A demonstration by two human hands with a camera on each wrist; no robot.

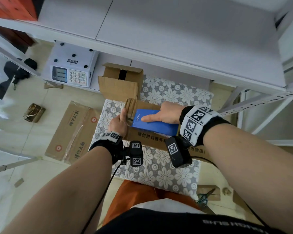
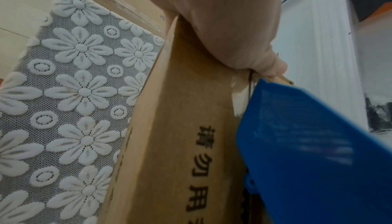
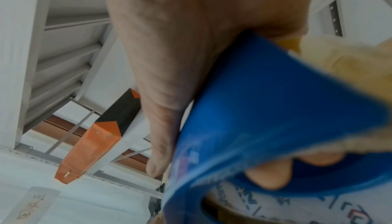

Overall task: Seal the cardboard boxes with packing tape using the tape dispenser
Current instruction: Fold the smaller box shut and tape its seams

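Note:
A brown cardboard box (image 1: 139, 138) with printed black characters lies on the flower-patterned cloth (image 1: 159, 168). My right hand (image 1: 166, 114) grips a blue tape dispenser (image 1: 156, 124) on the box top, index finger stretched along its shell. My left hand (image 1: 118, 124) is at the box's left end, thumb straight and pressing on the top by the dispenser's nose; its other fingers are hidden. The left wrist view has the box (image 2: 180, 127), the dispenser (image 2: 307, 152) and my left hand (image 2: 222, 26) pressing down. In the right wrist view my right hand (image 3: 169, 43) wraps the dispenser (image 3: 254, 102) and its tape roll (image 3: 275, 209).
A second cardboard box (image 1: 120, 83) with open flaps stands just behind. A white electronic scale (image 1: 71, 68) sits under the white shelf (image 1: 159, 31). Flattened cartons (image 1: 71, 132) lie on the floor at left, and scissors (image 1: 205, 196) lie at lower right.

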